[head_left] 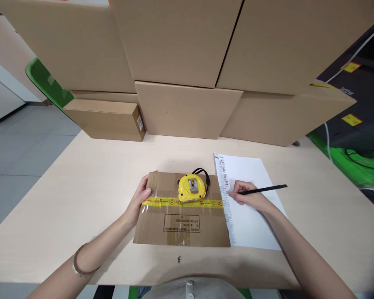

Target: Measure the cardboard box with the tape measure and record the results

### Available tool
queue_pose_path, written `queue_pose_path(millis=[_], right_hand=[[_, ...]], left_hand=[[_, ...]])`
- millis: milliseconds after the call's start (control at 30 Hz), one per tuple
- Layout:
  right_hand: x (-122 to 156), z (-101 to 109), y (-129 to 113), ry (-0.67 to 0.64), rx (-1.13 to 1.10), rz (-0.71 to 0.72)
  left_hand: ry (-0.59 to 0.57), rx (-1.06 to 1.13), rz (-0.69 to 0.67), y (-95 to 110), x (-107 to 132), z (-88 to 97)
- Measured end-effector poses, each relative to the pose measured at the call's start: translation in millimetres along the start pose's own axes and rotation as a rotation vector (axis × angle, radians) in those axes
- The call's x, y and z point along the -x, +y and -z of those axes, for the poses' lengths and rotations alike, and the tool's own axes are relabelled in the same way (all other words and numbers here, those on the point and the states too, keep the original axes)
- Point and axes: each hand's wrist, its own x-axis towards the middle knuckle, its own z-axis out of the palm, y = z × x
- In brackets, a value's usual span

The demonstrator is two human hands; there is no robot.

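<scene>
A small flat cardboard box sealed with yellow tape lies on the pale wooden table in front of me. A yellow tape measure with a black strap rests on top of it. My left hand grips the box's left edge, thumb on top. My right hand holds a black pen with its tip on a white sheet of paper that lies just right of the box. The sheet has a printed column along its left edge.
Large cardboard boxes are stacked along the table's far edge, with a smaller one at the left. A green and black surface with cables lies at the right. Grey floor shows at the left.
</scene>
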Motion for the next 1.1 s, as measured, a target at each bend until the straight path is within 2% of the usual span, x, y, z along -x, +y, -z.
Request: queue_pose_path(millis=[333,500,767,1100], right_hand=[[2,-2,-5,-0.007,0.012,-0.003],[2,-1,-7,0.021,0.009,-0.008],[3,-1,-14,0.020,-0.019,-0.021],[2,0,-9,0.013,-0.037,-0.023]], left_hand=[[0.003,0.000,-0.010,-1,0,0.2],[-0.031,0.004,-0.004,-1,-1,1.4],[-0.023,-0.017,0.003,5,0,0.5],[-0.019,-0.049,0.001,2,-1,3.4]])
